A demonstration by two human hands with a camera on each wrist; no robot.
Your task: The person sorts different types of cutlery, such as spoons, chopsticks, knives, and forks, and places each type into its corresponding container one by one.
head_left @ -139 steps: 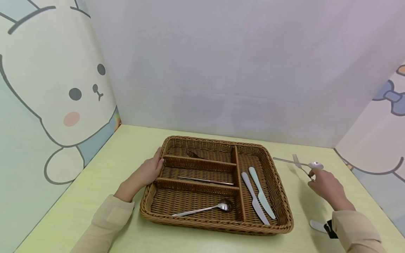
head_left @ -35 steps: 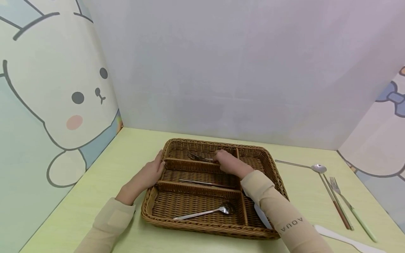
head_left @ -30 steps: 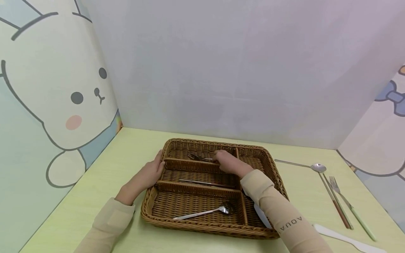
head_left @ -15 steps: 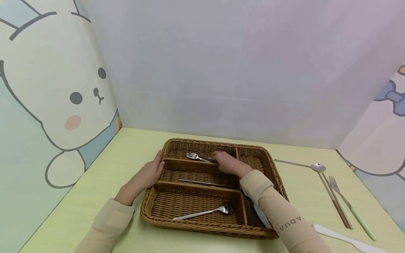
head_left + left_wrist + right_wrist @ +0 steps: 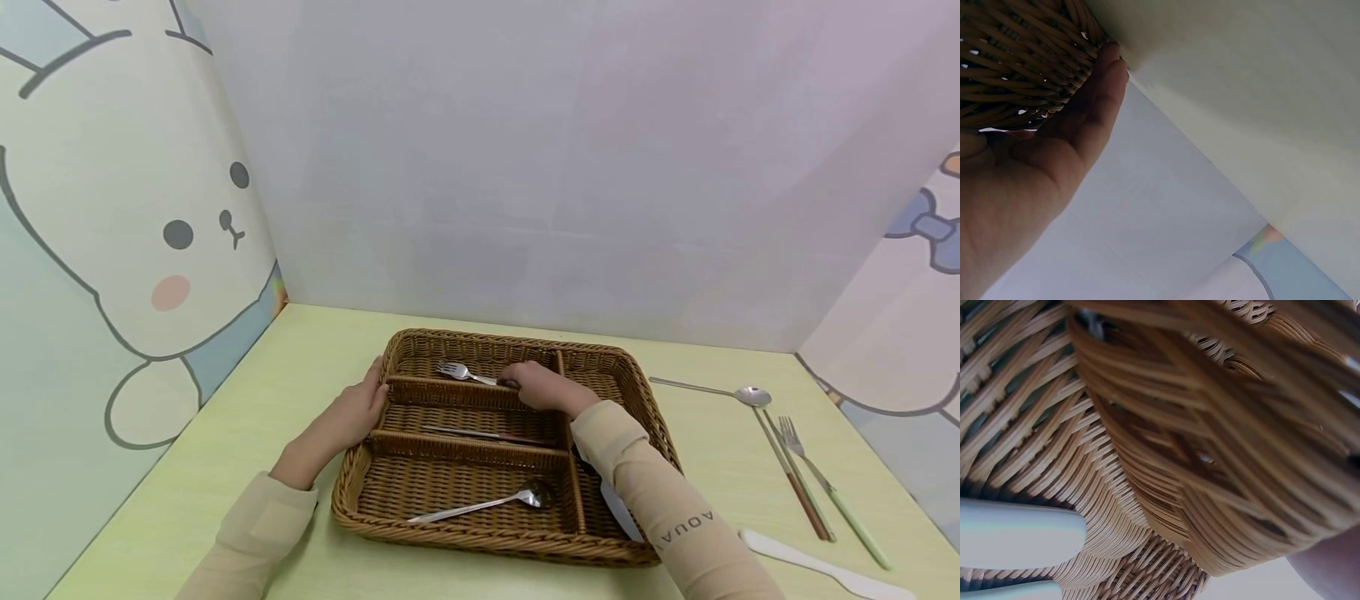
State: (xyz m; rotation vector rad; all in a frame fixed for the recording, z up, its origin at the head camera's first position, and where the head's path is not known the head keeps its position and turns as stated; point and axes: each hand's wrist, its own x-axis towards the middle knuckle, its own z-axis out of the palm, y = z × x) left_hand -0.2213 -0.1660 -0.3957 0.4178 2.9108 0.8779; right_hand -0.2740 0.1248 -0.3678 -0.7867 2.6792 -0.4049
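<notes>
A brown wicker basket (image 5: 487, 543) with several compartments sits on the table. My left hand (image 5: 352, 410) grips its left rim, the thumb on the inside; in the left wrist view the fingers of this hand (image 5: 1041, 175) lie along the outer wall. Inside the back compartment, my right hand (image 5: 531, 385) holds a metal fork (image 5: 454, 370) by its handle end, tines pointing left. The fingertips are partly hidden. The right wrist view shows mostly woven wall (image 5: 1166, 456), with pale knife handles (image 5: 1016, 536) beside it and only a sliver of hand.
The middle compartment has thin chopsticks (image 5: 480, 433); a spoon (image 5: 487, 505) lies in the front one. My right forearm covers most of the knives (image 5: 618, 510). Right of the basket lie a spoon (image 5: 752, 397), brown-ended chopsticks (image 5: 801, 492), a green-handled fork (image 5: 832, 493) and a white knife (image 5: 825, 567).
My right hand has carried the fork from the table at right into the back compartment. Over the last second the fork has turned and shifted slightly left. My left hand has stayed on the rim.
</notes>
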